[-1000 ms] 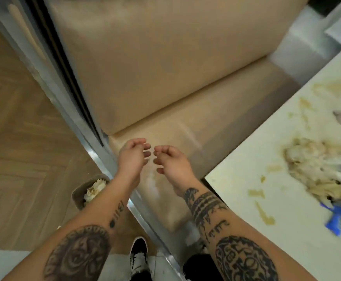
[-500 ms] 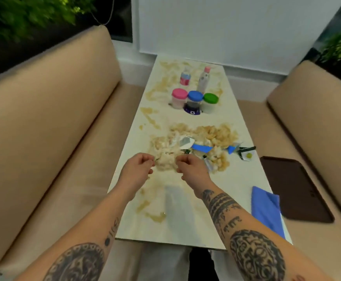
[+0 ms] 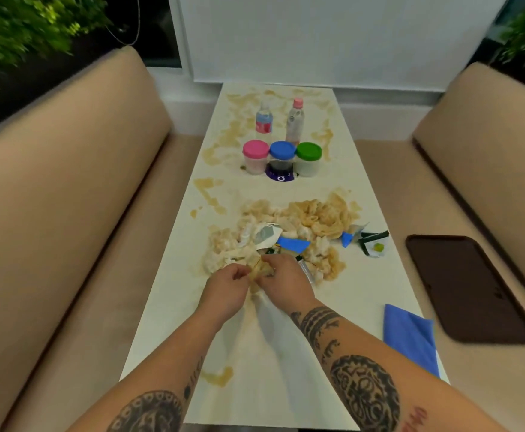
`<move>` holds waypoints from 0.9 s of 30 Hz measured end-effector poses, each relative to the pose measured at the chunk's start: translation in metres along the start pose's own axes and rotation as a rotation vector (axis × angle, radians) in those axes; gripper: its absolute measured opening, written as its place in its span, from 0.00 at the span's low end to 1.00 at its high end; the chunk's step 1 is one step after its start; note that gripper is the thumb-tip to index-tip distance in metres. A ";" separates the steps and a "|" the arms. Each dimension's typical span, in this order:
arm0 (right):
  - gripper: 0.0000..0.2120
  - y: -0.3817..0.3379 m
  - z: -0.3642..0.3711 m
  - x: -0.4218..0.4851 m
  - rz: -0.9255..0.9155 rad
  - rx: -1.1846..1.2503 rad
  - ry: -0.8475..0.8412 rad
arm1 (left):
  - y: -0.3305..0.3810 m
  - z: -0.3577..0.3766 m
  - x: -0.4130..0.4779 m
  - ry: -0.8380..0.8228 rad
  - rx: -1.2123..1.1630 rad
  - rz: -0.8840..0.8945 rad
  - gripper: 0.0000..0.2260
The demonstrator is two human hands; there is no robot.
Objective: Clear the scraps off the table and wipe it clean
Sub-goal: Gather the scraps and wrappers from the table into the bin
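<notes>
Stained white table [image 3: 364,275] is lying between two tan benches, scrap pile [image 3: 286,232] heaped at its middle. Both tattooed forearms are reaching forward to the pile's near edge. Left hand [image 3: 225,291] and right hand [image 3: 281,283] are curling their fingers, pinching a soggy tissue clump [image 3: 259,271] together.

Just the one camera here, worn on the person's head, looking forward and down along the long white stained table [image 3: 376,275] from its near short end. It's wide-angle, so the edges bend a bit. Both tattooed forearms come in from the bottom of the frame, close to the lens. The far end of the table runs up toward a white wall panel [image 3: 333,35], with tan padded benches [image 3: 68,198] filling both sides.
</notes>
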State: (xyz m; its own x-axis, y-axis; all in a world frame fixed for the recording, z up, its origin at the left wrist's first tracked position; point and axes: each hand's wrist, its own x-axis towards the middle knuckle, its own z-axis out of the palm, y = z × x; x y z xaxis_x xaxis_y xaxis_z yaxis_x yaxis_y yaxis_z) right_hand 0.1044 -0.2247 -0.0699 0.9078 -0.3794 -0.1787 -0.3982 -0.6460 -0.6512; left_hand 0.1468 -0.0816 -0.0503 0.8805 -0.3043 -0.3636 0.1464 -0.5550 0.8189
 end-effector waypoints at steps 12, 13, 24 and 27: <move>0.07 0.019 -0.041 -0.006 0.121 0.576 0.148 | -0.012 0.004 0.016 0.186 -0.217 -0.038 0.09; 0.08 0.020 -0.046 -0.009 0.177 0.698 0.170 | -0.012 0.005 0.016 0.220 -0.188 -0.016 0.09; 0.16 0.017 -0.058 -0.042 0.390 1.053 0.074 | -0.023 0.001 0.034 0.168 0.550 0.209 0.19; 0.10 0.014 -0.052 -0.049 0.415 1.051 0.013 | -0.023 -0.003 0.034 0.186 0.550 0.212 0.12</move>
State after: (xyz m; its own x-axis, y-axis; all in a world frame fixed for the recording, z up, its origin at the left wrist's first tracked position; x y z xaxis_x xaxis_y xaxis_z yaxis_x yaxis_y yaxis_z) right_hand 0.0476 -0.2496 -0.0325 0.7270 -0.4458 -0.5222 -0.3549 0.4070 -0.8416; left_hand 0.1743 -0.0772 -0.0800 0.9360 -0.3393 -0.0937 -0.2511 -0.8300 0.4980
